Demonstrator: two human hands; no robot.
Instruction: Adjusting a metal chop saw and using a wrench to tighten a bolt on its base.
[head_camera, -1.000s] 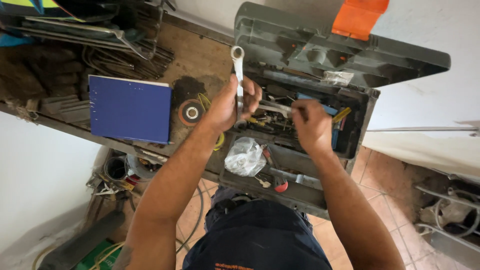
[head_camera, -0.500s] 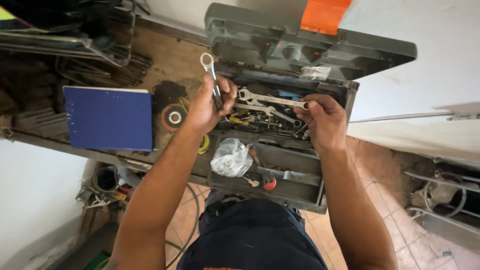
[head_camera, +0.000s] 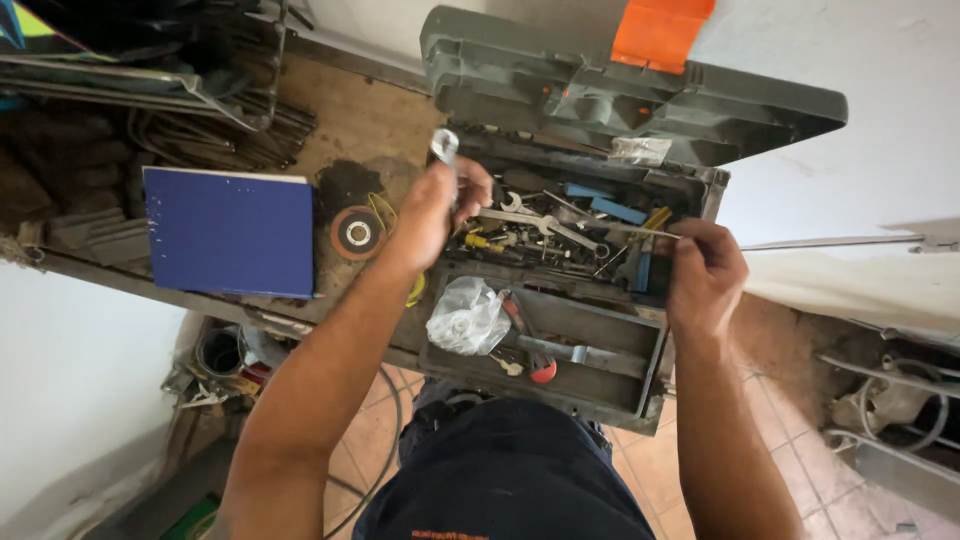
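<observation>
Fingers of the left hand (head_camera: 440, 205) are closed around a silver wrench (head_camera: 444, 150), whose ring end is held up above the open grey toolbox (head_camera: 560, 330). Fingers of the right hand (head_camera: 705, 275) are pinched on what seems to be a thin metal rod (head_camera: 625, 230), reaching over the box's loose tools. A clear plastic bag (head_camera: 465, 318) is seen in the front tray. On the worktop (head_camera: 360, 120), a blue book (head_camera: 230, 232) and a grinding disc (head_camera: 358, 233) are laid beside the box.
</observation>
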